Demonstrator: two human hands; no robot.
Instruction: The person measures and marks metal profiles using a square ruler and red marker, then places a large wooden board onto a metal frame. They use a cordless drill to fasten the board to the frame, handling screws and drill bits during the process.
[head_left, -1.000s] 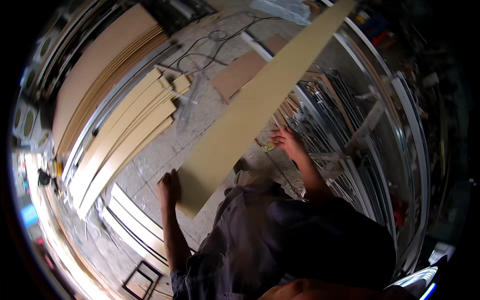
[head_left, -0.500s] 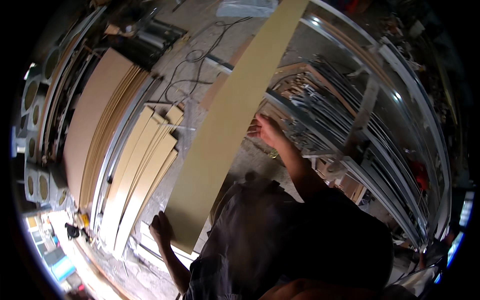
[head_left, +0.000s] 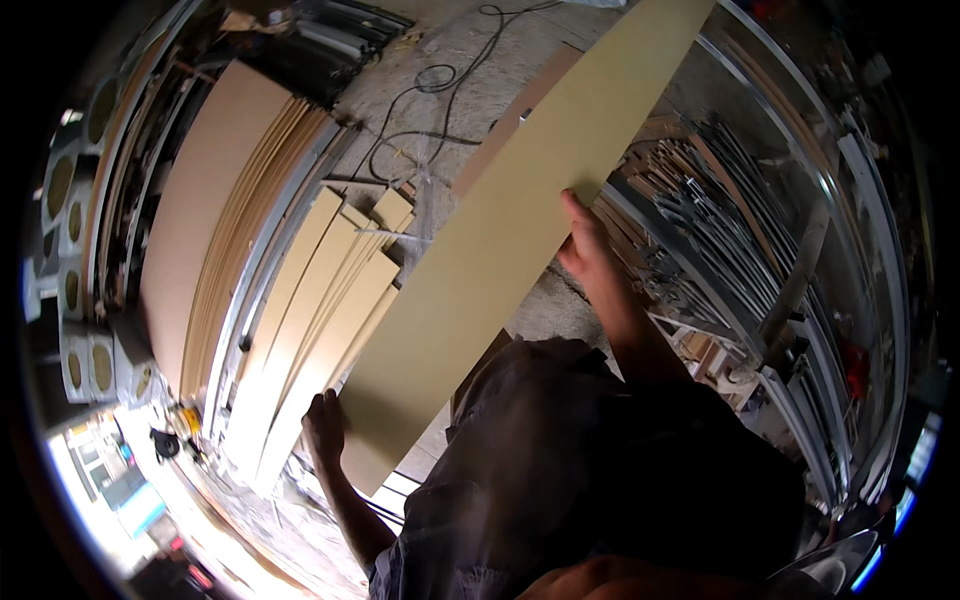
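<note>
Both hands, left and right, clasping a long pale board above a dusty, cable-strewn workshop floor.

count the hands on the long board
2. The left hand grips the board at its near lower corner. The right hand holds its right edge, further up. No other hands show.

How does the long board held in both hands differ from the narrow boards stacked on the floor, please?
The held board is wider and longer than the stacked boards. It is lifted, gripped by the left hand at its near end and the right hand along its edge; the stacked boards lie flat, overlapping. Both are pale tan sheet material.
</note>
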